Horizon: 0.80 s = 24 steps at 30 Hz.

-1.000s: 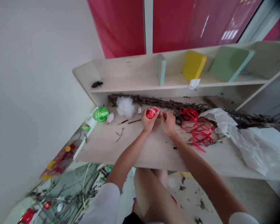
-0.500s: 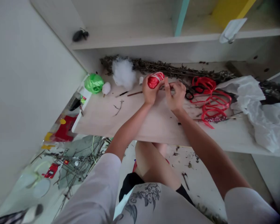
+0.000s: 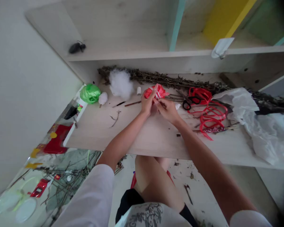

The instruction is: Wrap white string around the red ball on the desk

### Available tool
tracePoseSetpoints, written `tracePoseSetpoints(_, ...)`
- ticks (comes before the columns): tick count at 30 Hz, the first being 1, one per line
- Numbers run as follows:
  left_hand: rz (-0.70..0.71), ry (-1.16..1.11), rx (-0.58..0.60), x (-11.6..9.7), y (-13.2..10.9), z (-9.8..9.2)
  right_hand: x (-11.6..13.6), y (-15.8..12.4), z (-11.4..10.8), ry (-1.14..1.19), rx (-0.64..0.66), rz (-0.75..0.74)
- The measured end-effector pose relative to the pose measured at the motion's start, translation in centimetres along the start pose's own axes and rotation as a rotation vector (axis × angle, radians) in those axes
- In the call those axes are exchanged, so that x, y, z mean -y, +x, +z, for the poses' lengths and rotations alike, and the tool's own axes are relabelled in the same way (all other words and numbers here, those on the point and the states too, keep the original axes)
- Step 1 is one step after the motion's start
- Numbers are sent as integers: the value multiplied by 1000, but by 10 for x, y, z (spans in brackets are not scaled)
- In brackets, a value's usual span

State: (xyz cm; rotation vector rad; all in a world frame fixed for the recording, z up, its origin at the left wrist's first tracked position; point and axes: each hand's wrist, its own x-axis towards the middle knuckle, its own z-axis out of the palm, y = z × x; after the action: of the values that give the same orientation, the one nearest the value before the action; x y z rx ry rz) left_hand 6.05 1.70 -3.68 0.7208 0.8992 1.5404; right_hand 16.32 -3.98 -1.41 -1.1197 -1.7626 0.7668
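My left hand (image 3: pixel 146 103) is closed around a red bundle (image 3: pixel 162 91) with white thread wound across it, its thumb lying over the top. The bundle's right end looks gathered and ruffled. My right hand (image 3: pixel 167 109) meets it from the right, fingertips pinched together at its lower side; what they pinch is too small to make out. Just right of this hand are scissors (image 3: pixel 186 105) with black handles and a loose tangle of red ribbon (image 3: pixel 211 117). A small white thread spool (image 3: pixel 139 91) stands left of the bundle, near a brown stick (image 3: pixel 133 103).
White fluffy stuffing (image 3: pixel 120 84), a green ball of plastic twine (image 3: pixel 90 94) and a small white ball on a stick (image 3: pixel 103 98) sit left on the shelf board (image 3: pixel 94 132). Dried branches (image 3: pixel 153 77) line the back. Crumpled white plastic (image 3: pixel 262 129) covers the right side.
My right hand has come in against the red bundle, its fingers now pinched at the lower side. My left thumb now crosses the bundle's top. The view has tilted up slightly.
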Motion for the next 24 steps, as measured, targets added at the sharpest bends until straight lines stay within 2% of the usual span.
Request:
tracePoseSetpoints(4, -89, -120, 27, -17, -3, 0, -2, -2, -1, -162, 13, -16)
tracePoseSetpoints(8, -197, -152, 68, -28, 3, -6, -5, -1, -4, -357, 0, 47)
tracePoseSetpoints(13, -325, -144, 197, -32, 6, -10, -8, -3, -2, -302, 85, 48)
tracePoseSetpoints(19, -384, -167, 156, -35, 9, -13, -6, -3, -6, -226, 30, 21)
tracePoseSetpoints(24, -464, -306, 146, -44, 14, -25, -8, 0, -15, -175, 7, 59)
